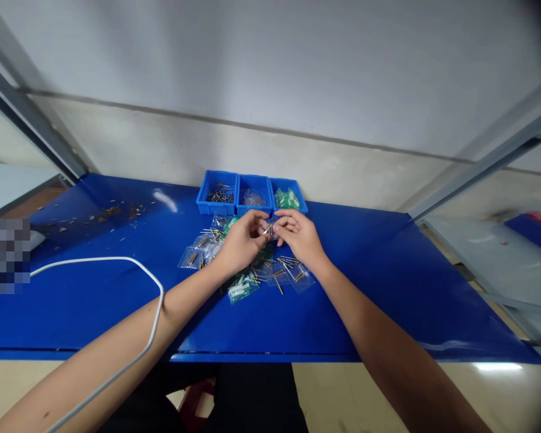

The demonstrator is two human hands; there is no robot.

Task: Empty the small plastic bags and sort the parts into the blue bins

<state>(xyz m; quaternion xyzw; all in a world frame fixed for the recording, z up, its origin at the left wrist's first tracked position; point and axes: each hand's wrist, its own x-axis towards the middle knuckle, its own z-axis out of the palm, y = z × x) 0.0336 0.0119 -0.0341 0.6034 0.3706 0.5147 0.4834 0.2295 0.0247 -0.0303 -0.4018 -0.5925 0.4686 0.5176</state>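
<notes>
Both hands meet over a pile near the middle of the blue table. Between their fingertips is a small clear plastic bag with a few metal screws showing in it. My left hand pinches the bag from the left side. From the right, my right hand has thumb and fingers closed on its other edge. Below lie loose long screws, clear bags of screws and a green-tinted bag with pale plugs. Part of the pile is hidden under my hands.
Behind the pile stand three blue bins: one with dark screws, one with clear bags, one with green bags. A white cable crosses my left forearm. Brown debris is scattered at left. A wall rises behind.
</notes>
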